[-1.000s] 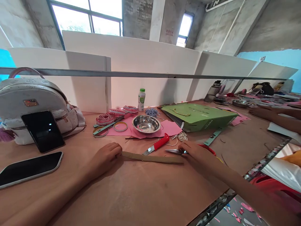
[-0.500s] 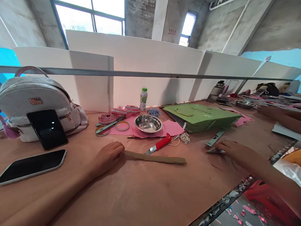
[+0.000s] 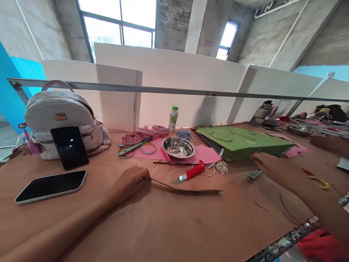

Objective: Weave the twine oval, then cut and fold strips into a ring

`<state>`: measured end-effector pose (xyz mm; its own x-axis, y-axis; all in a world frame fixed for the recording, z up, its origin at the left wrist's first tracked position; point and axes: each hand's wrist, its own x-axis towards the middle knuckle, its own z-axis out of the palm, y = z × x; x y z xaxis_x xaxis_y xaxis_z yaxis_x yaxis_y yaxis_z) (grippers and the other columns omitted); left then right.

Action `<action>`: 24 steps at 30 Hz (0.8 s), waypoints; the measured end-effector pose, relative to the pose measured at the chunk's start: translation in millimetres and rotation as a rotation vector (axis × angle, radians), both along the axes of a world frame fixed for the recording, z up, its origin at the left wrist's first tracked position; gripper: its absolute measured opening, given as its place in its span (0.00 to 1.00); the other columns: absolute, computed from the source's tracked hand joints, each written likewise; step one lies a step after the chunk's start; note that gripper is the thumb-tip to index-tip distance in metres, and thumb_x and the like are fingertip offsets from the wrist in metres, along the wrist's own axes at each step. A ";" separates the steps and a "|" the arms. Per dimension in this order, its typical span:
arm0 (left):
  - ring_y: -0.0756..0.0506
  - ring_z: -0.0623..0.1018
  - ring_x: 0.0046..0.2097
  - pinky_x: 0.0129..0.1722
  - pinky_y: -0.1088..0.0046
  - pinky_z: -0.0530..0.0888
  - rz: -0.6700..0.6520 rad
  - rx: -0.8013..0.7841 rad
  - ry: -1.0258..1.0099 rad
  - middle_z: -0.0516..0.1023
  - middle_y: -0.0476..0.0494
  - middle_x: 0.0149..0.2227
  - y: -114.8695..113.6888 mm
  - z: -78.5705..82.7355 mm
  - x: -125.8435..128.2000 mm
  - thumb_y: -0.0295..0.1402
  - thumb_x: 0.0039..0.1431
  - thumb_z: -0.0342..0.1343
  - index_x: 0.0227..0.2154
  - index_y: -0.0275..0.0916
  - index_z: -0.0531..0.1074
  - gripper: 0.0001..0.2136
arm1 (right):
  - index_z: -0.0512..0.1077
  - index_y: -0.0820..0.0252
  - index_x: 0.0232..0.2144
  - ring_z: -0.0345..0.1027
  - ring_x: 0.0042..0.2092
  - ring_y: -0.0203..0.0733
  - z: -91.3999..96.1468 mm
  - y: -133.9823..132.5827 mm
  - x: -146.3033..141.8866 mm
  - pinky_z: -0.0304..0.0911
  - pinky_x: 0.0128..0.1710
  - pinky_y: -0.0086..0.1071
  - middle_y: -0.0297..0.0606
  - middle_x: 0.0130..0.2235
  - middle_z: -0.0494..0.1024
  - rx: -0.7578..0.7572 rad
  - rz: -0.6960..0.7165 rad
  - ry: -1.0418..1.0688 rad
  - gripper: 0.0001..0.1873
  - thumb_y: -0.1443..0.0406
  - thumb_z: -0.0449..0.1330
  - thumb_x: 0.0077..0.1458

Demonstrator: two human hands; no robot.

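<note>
My left hand rests on the brown table, fingers closed on the left end of a long cardboard strip. The strip stands tilted on its edge and runs to the right. A red-handled utility knife lies just behind it. My right hand reaches out at the right, fingers stretched toward the near edge of a green paper bag, holding nothing. A short teal measuring strip lies just under its fingertips. Scissors with red and yellow handles lie on the table right of that hand.
A steel bowl sits on pink paper with rings, bead coils and a small bottle. One phone lies flat at the left, another leans on a white backpack. Another person's arm works at the far right. White partitions stand behind.
My right hand left the strip, put the scissors down at the right and moved to the green bag. My left hand tipped the strip onto its edge. The view swung left.
</note>
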<state>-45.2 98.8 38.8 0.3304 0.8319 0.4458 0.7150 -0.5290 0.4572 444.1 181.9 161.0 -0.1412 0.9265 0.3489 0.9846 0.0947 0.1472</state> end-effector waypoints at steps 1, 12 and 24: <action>0.46 0.76 0.32 0.33 0.72 0.68 0.013 -0.029 -0.041 0.78 0.50 0.29 -1.3 1.1 0.6 0.27 0.59 0.54 0.29 0.42 0.67 0.05 | 0.77 0.59 0.43 0.75 0.44 0.45 0.5 -7.9 -21.6 0.63 0.38 0.32 0.51 0.48 0.79 -0.154 0.119 0.050 0.13 0.64 0.53 0.67; 0.47 0.79 0.32 0.31 0.75 0.71 -0.083 -0.267 -0.293 0.82 0.49 0.32 -24.2 6.8 26.4 0.35 0.61 0.57 0.34 0.41 0.74 0.04 | 0.74 0.58 0.42 0.73 0.34 0.43 -27.0 -67.2 -248.2 0.60 0.32 0.31 0.38 0.37 0.81 -0.660 0.904 -0.053 0.12 0.61 0.52 0.66; 0.45 0.73 0.32 0.32 0.72 0.64 -0.014 -0.134 -0.148 0.76 0.46 0.31 -11.5 3.8 13.8 0.30 0.64 0.48 0.31 0.40 0.69 0.07 | 0.70 0.62 0.43 0.75 0.41 0.49 -65.2 -47.4 -285.7 0.61 0.37 0.34 0.46 0.42 0.80 -0.378 0.799 -0.135 0.16 0.58 0.47 0.69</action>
<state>-31.4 87.3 42.6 0.2817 0.8827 0.3761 0.6275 -0.4660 0.6237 158.4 134.5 95.9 -0.8115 0.5838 -0.0258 0.5806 0.8105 0.0770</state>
